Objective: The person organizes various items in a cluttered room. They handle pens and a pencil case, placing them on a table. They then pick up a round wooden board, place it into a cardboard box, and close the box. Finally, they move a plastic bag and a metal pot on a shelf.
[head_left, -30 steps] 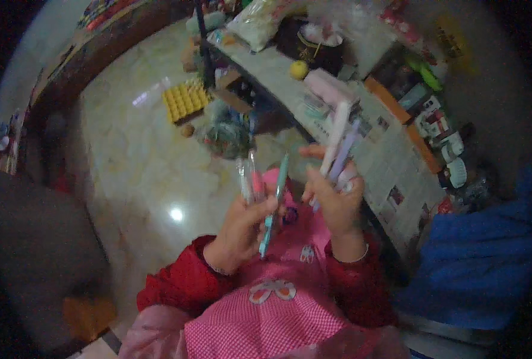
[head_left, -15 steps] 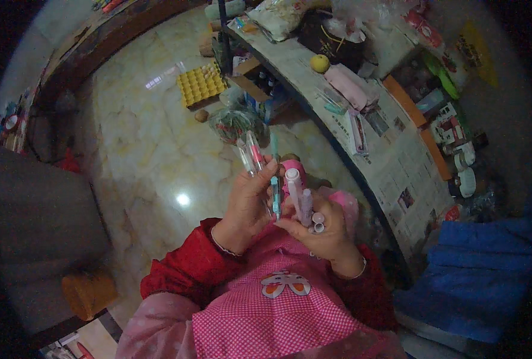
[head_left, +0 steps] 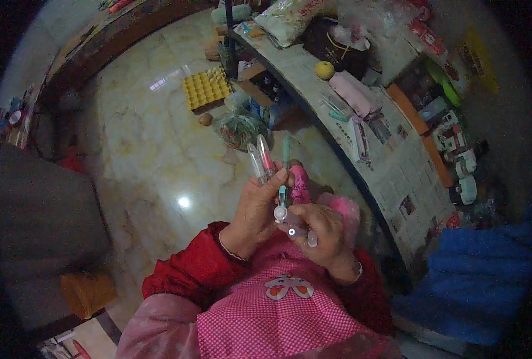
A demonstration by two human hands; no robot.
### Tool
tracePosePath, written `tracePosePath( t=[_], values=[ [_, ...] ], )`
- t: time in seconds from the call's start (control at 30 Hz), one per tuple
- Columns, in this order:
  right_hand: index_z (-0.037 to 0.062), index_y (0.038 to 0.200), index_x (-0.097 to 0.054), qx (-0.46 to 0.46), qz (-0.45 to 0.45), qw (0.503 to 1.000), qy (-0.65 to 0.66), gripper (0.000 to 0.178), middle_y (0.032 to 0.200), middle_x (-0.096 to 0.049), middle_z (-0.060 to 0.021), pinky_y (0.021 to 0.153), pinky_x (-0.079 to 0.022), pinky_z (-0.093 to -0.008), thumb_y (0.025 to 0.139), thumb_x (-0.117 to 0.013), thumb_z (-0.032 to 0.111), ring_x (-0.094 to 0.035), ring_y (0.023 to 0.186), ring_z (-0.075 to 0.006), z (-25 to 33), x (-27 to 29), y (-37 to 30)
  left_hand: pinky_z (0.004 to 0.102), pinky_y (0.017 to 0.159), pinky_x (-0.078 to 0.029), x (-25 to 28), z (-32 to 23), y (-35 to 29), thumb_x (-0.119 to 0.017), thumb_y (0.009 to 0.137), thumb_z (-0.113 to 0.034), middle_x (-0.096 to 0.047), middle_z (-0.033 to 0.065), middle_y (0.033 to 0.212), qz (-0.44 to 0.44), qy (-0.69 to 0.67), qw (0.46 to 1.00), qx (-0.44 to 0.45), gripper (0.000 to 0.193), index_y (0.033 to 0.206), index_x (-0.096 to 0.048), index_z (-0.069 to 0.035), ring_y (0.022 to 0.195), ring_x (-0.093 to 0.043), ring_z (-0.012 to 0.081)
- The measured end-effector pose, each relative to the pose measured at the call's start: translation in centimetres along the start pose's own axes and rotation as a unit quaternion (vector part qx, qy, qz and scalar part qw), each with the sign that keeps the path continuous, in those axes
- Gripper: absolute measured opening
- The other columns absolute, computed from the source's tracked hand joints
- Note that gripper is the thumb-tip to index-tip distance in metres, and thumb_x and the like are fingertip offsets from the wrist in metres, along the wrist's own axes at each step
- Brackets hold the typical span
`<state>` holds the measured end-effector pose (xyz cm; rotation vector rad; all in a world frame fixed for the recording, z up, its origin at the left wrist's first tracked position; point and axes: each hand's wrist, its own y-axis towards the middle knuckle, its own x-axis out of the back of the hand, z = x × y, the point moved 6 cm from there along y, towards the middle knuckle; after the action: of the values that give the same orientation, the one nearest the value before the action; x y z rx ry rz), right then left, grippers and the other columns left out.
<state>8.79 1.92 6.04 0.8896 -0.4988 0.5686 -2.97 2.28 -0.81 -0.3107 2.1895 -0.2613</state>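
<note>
My left hand (head_left: 249, 214) is closed around several pens above my lap. Two with clear ends, one showing pink inside (head_left: 266, 158), fan out on its left side, and a slim teal pen (head_left: 286, 151) stands up by the thumb. Close against it on the right, my right hand (head_left: 330, 238) is closed on a bunch of pale lilac pens (head_left: 294, 230). Their round ends point up and left, and one white end (head_left: 280, 213) overlaps the base of the teal pen. My fingers hide the lower parts of the pens.
On the right, a newspaper-covered table (head_left: 391, 173) bears a pink pencil case (head_left: 354, 94), a yellow fruit (head_left: 324, 70) and more pens (head_left: 336, 109). A yellow egg tray (head_left: 206, 88) and a bagged bundle (head_left: 239, 128) lie on the floor. Blue cloth (head_left: 481, 281) sits at lower right.
My right hand has turned and come closer to the left one. The pale pens it holds have tipped from upright to pointing up and left. The whole view has shifted slightly.
</note>
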Motion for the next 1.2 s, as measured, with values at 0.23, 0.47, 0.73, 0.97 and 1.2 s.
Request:
tracePosePath(
  t=[0.23,0.47,0.73,0.97,1.2],
  values=[
    [0.0050,0.104,-0.058,-0.014,0.038,0.999,0.031,0.043,0.097,-0.064,-0.0111,0.071,-0.052,-0.0387,0.064,-0.071,0.011,-0.065,0.084,-0.0290,0.0,-0.3,-0.3,0.0183,0.046,-0.038,0.2,0.1,0.0,-0.062,0.088,-0.018,-0.060,0.0014,0.081,-0.016,0.003,1.000,0.000,0.024,0.106,-0.051,-0.008,0.055,-0.048,0.0042],
    [0.0029,0.097,-0.058,0.051,0.079,0.994,0.064,0.034,0.088,-0.065,-0.0110,0.066,-0.052,-0.0350,0.067,-0.073,0.008,-0.065,0.076,-0.0270,0.9,0.8,0.4,0.0178,0.039,-0.037,-1.0,-1.0,-1.6,-0.063,0.087,-0.016,-0.061,0.0030,0.082,0.015,0.030,0.999,-0.010,0.028,0.111,-0.050,-0.006,0.051,-0.046,0.0044],
    [0.0019,0.100,-0.059,0.020,0.010,0.998,-0.059,0.031,0.102,-0.062,-0.0129,0.070,-0.052,-0.0344,0.071,-0.069,0.008,-0.064,0.085,-0.0282,-1.4,4.4,1.9,0.0178,0.036,-0.032,-2.4,1.0,-2.8,-0.064,0.085,-0.013,-0.056,0.0014,0.075,0.102,0.010,0.993,0.052,0.026,0.107,-0.051,-0.006,0.048,-0.043,0.0044],
    [0.0020,0.098,-0.057,-0.009,-0.088,0.996,-0.032,0.022,0.089,-0.064,-0.0136,0.064,-0.052,-0.0326,0.076,-0.063,0.003,-0.063,0.078,-0.0255,-3.9,4.6,0.7,0.0193,0.043,-0.030,-3.3,1.8,-1.7,-0.061,0.089,-0.029,-0.047,-0.0021,0.070,0.076,-0.001,0.990,0.121,0.023,0.092,-0.050,-0.009,0.052,-0.038,0.0063],
    [0.0056,0.089,-0.043,-0.272,-0.138,0.792,0.528,0.015,0.079,-0.049,-0.0089,0.046,-0.042,-0.0260,0.079,-0.053,-0.001,-0.046,0.049,-0.0145,-0.2,1.8,0.8,0.0239,0.046,-0.033,-3.1,1.8,2.1,-0.058,0.091,-0.033,-0.041,-0.0017,0.067,-0.005,-0.055,0.997,0.051,0.026,0.089,-0.045,-0.010,0.055,-0.038,0.0091]
  ],
)
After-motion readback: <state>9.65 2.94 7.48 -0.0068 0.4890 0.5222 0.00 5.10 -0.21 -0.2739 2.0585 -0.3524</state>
